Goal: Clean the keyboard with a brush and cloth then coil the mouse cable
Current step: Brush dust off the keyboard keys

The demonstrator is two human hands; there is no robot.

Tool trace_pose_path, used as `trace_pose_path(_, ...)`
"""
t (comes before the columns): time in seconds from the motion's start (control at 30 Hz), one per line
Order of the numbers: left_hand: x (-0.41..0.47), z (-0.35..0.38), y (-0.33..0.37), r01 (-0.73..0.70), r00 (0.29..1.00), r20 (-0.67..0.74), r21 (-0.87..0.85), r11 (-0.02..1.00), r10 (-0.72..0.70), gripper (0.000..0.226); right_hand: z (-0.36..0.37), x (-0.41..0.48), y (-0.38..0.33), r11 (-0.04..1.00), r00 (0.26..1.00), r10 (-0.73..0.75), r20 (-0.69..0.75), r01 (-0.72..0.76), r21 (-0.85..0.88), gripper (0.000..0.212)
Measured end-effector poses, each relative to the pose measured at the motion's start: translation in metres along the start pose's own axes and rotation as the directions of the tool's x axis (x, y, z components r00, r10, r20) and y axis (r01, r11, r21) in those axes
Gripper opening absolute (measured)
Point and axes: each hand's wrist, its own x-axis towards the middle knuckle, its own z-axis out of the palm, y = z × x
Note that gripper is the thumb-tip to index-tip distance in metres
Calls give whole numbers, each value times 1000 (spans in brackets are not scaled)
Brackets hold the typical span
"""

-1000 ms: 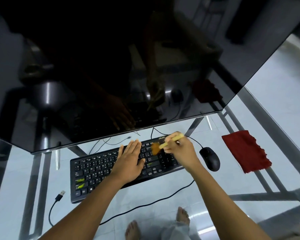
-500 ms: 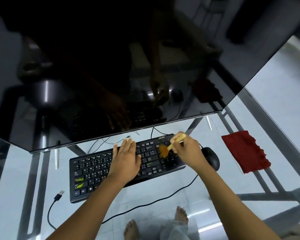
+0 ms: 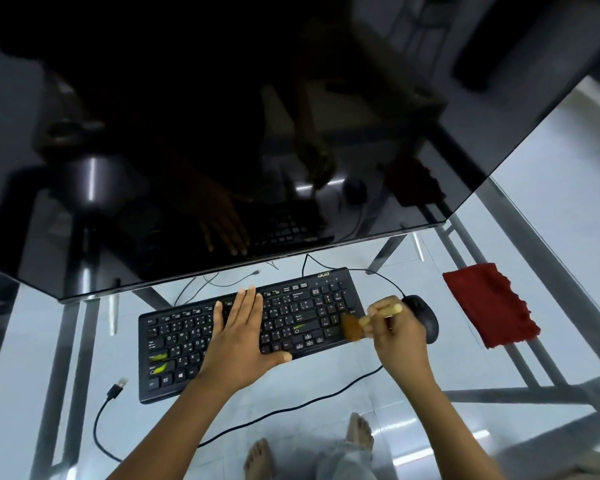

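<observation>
A black keyboard (image 3: 302, 310) lies on the glass desk in front of a large dark monitor. My left hand (image 3: 239, 334) rests flat on its middle keys, fingers spread. My right hand (image 3: 397, 332) grips a small brush (image 3: 361, 322) with a pale wooden handle. Its brown bristles touch the keyboard's right end near the front corner. A black mouse (image 3: 425, 315) sits just right of that hand, partly hidden by it. Its cable (image 3: 257, 419) runs along the desk front to a loose USB plug (image 3: 116, 389). A red cloth (image 3: 489, 303) lies further right.
The big monitor (image 3: 222, 133) overhangs the desk's back and reflects my hands. Metal frame bars (image 3: 516, 393) show through the glass top (image 3: 465, 368). My bare feet (image 3: 260, 459) are visible below the glass. Thin cables (image 3: 222, 280) lie behind the keyboard.
My right hand has swept the brush from the keyboard's upper middle to its right end, nearer the front. My left hand has stayed flat on the keys.
</observation>
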Motion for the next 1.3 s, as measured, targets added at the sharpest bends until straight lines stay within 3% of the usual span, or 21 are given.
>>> trace_pose_path(0.03, 0, 0, 0, -2, 1000, 9, 2, 1000, 2, 117, -3, 1, 0, 1000, 998, 17, -56, -16, 15, 16)
trace_pose_path(0.17, 1, -2, 0, 5, 1000, 24, 34, 999, -6, 115, 2, 1, -6, 997, 995, -56, 88, 59, -39, 13)
trace_pose_path(0.27, 0, -2, 2, 24, 1000, 16, 34, 999, -25, 115, 3, 10, -15, 1000, 993, 6, -118, -7, -4, 20)
trace_pose_path(0.3, -1, -3, 2, 38, 999, 1, 37, 999, -38, 116, 4, 13, -20, 1000, 993, -19, -117, 18, -8, 16)
trace_pose_path(0.43, -9, -6, -5, 81, 996, -26, 35, 996, -80, 120, 31, 16, -44, 992, 985, -122, 118, 118, 48, 8)
trace_pose_path(0.5, -14, -7, -11, 103, 994, -46, 12, 995, -102, 121, 43, 21, -52, 993, 990, -102, 97, 94, 77, 10)
trace_pose_path(0.53, -16, -8, -14, 113, 992, -60, 1, 994, -113, 121, 46, 24, -58, 993, 990, -115, 77, 114, 11, 12)
trace_pose_path(0.67, -26, -6, -30, 138, 987, -86, 53, 989, -133, 121, 66, 17, -66, 952, 925, -280, 257, 302, -50, 11)
trace_pose_path(0.77, -32, -1, -36, 145, 988, -61, 69, 987, -141, 121, 69, 16, -74, 973, 969, -212, 124, 221, -71, 15)
trace_pose_path(0.9, -33, 4, -40, 146, 989, -44, 76, 986, -143, 117, 74, 6, -73, 934, 896, -299, 329, 344, -90, 12)
trace_pose_path(0.93, -34, 5, -41, 144, 989, -38, 75, 987, -142, 117, 74, 3, -76, 947, 904, -271, 329, 312, -78, 12)
trace_pose_path(1.03, -34, 6, -42, 134, 990, -47, 78, 988, -131, 116, 70, 4, -81, 962, 962, -225, 155, 244, -121, 17)
trace_pose_path(1.17, -34, 9, -44, 135, 989, -67, 66, 989, -131, 113, 75, -15, -82, 908, 867, -329, 375, 399, -127, 14)
trace_pose_path(1.3, -32, 12, -44, 123, 990, -83, 83, 989, -116, 115, 75, -20, -73, 944, 932, -295, 211, 319, -87, 19)
